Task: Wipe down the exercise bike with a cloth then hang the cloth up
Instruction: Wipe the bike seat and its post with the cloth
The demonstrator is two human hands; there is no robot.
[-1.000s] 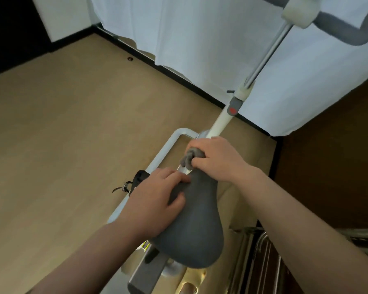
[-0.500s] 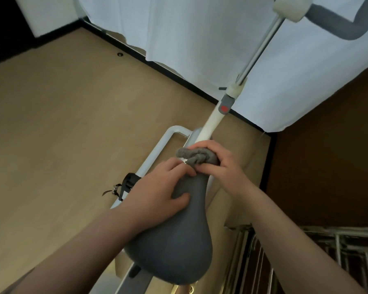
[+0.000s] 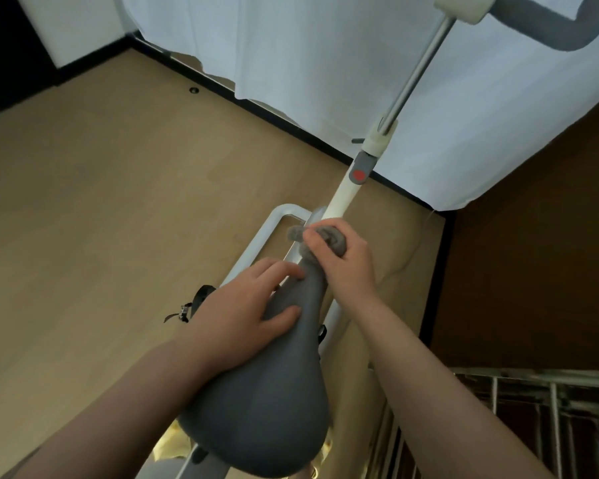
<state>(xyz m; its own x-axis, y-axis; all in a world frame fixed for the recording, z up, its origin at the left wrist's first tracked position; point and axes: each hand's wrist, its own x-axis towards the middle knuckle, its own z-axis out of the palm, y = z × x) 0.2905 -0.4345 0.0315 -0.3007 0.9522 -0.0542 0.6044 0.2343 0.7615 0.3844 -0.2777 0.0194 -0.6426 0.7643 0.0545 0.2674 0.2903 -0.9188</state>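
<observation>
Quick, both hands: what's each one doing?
Left hand: open, resting flat on the saddle.
Right hand: gripping the bunched cloth at the saddle's nose.

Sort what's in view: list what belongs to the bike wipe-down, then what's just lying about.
In use:
grey cloth, bunched in right hand
bike saddle, under left hand
white frame post
grey handlebar

Lying about:
white curtain
wire rack
</observation>
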